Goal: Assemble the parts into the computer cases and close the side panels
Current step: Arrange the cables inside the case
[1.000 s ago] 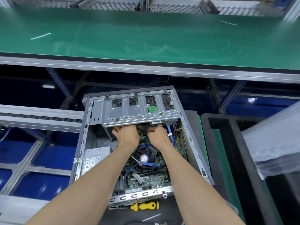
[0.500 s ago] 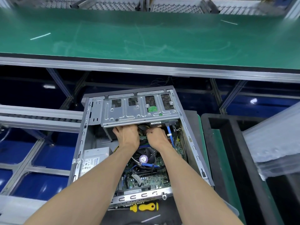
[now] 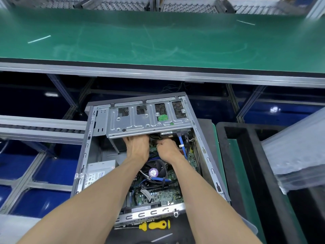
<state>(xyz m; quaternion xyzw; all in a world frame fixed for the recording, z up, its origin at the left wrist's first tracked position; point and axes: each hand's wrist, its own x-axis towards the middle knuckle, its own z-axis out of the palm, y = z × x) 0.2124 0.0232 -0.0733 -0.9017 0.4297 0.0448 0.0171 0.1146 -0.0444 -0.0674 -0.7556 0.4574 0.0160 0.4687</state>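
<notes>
the open computer case [image 3: 84, 166] lies on its side, long axis running 12 to 6. both hands reach toward 12 under the near edge of the drive cage [image 3: 149, 123]. the left hand [image 3: 137, 148] has fingers hidden beneath that edge, so its grip cannot be told. the right hand [image 3: 167, 149], just beside it at 3, is curled, apparently pinching a connector, though the part itself is hidden. the motherboard [image 3: 158, 194] lies at 6; a yellow screwdriver [image 3: 154, 225] rests by the near end. a green conveyor belt [image 3: 158, 37] fills the room at 12.
</notes>
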